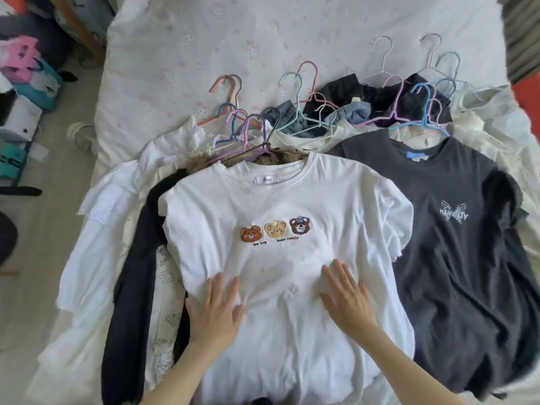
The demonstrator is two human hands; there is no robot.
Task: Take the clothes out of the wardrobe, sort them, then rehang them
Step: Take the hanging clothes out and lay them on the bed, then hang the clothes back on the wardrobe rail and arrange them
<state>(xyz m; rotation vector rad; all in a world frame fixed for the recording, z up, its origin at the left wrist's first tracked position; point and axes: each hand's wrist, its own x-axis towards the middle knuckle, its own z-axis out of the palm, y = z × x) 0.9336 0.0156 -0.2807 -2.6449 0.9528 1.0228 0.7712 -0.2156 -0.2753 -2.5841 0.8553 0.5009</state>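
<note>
My left hand [214,312] and right hand [349,301] lie flat, fingers spread, apart on the white cotton bear-patch T-shirt [280,206]. It tops the near-left pile on the bed [233,39], collar far, both equally near.

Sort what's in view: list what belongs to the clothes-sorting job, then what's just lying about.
Job: white bear T-shirt under left hand and right hand; dark grey T-shirt; hangers; black garment.

Lying about: flowered bedsheet; pink bag on floor.
</note>
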